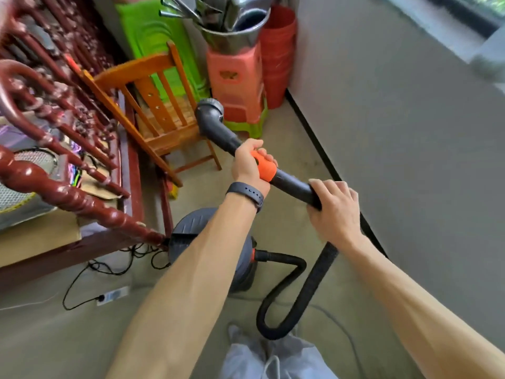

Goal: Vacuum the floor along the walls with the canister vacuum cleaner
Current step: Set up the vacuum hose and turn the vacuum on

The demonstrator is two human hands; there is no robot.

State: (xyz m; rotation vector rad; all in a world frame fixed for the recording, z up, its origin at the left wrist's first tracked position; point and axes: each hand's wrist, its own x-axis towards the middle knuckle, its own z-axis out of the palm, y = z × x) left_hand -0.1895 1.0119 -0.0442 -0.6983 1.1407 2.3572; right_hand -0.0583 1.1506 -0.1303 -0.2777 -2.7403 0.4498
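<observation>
Gripping wand point(292, 185) | left hand point(248, 166) fingers round orange collar point(267, 167) | right hand point(334, 210) fingers round wand rear | power strip point(113, 295) label blurred

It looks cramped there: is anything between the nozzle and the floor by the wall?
Nothing visible between the nozzle and the floor by the wall, except stools standing in the corner, a chair beside them.

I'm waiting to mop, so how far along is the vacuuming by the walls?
Set up: the canister stands on the floor, hose attached. In hand: the left hand and right hand grip the wand, its nozzle apparently raised beside the wooden chair. Left: the floor along the baseboard and by the stools; nothing shows which stretches are already cleaned.
</observation>
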